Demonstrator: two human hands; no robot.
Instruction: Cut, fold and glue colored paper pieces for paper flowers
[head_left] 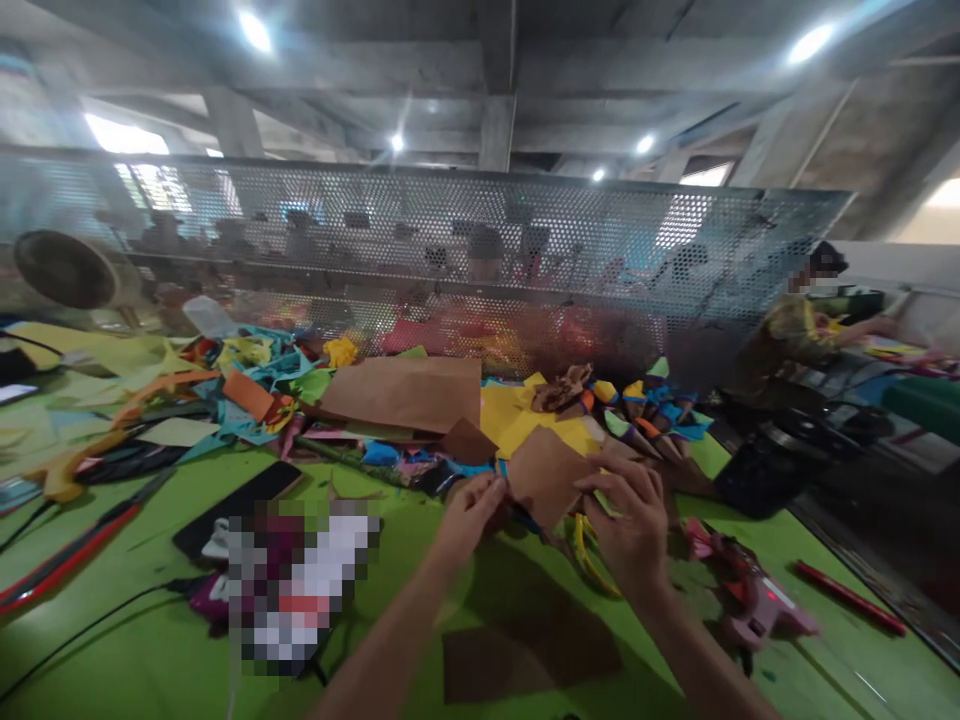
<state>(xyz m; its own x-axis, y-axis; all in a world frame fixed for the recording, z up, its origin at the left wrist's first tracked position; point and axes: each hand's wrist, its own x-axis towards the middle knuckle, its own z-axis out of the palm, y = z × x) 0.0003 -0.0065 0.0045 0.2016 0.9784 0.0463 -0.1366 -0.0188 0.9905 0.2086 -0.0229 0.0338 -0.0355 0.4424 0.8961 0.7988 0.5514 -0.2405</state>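
A piece of brown paper [546,474] is held up above the green table between my two hands. My left hand [480,503] pinches its left corner between thumb and fingers. On the right edge, my right hand [628,500] grips the same piece, its fingers bent over that side. Below my hands, a flat brown paper sheet [525,658] lies on the table near the front. A yellow ring-shaped roll [589,560] sits just under my right hand. Yellow paper [502,420] and a larger brown sheet [412,395] lie behind the held piece.
To the left are a dark phone [240,505], another phone with a lit screen [311,590], and a red-handled cutter [82,555]. A pink glue gun [757,600] and a red pen [851,598] lie right. Colourful paper scraps [255,370] line a perforated metal screen [390,240]. A person sits far right.
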